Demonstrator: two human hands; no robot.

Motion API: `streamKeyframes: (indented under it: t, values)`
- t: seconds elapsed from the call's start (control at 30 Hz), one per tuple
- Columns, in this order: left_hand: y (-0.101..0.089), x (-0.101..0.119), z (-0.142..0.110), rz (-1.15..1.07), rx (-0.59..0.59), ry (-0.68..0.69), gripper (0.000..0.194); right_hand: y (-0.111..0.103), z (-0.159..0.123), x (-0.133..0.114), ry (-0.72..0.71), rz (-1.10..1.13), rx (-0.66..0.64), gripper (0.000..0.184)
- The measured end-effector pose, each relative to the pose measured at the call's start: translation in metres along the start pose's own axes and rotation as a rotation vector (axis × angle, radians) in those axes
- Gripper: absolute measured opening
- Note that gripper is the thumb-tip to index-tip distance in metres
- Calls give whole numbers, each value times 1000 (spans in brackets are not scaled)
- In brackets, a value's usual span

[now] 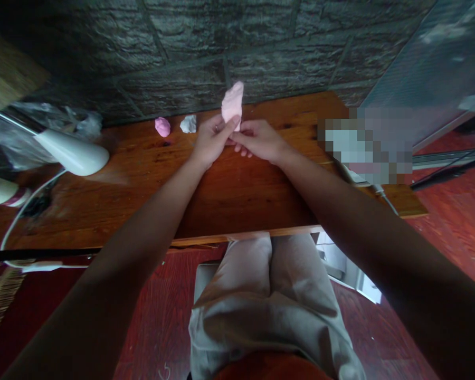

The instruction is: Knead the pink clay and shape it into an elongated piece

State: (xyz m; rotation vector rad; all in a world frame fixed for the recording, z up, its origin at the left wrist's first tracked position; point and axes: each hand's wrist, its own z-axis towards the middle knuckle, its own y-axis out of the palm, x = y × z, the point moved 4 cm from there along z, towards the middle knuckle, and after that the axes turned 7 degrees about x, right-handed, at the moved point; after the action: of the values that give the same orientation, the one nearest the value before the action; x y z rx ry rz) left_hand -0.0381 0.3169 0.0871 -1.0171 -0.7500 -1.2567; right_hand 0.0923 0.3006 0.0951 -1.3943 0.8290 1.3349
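A flattened, ragged-edged piece of pale pink modelling clay point(233, 103) stands up between my two hands, above the wooden desk point(253, 206). My left hand point(212, 141) is closed on its lower left side, with the thumb pressed against the face of the clay. At the lower right edge, the fingers of my right hand point(261, 140) pinch the same piece, close to the left fingertips. To the left on the desk lie a brighter pink clay lump point(162, 126) and a white clay lump point(188, 124), apart from each other.
A white lamp point(73, 153) with a cord and crumpled clear plastic point(16, 134) occupy the left side. Also there is a pale bottle point(2, 190) lying down. A blurred-out object point(356, 150) sits at the right. Behind the desk rises a dark brick-patterned wall point(186, 53).
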Motion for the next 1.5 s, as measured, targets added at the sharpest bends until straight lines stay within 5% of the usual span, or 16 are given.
streamKeyframes:
  t: [0.37, 1.2, 1.5]
  values:
    - [5, 1, -4, -47, -132, -70, 43, 0, -5, -4, -68, -108, 10, 26]
    - [-4, 1, 0, 21, 10, 22, 41, 2, -4, -4, -76, -109, -22, 26]
    - [8, 4, -5, 4, -123, -24, 49, 1, -4, -3, -102, -162, -11, 25]
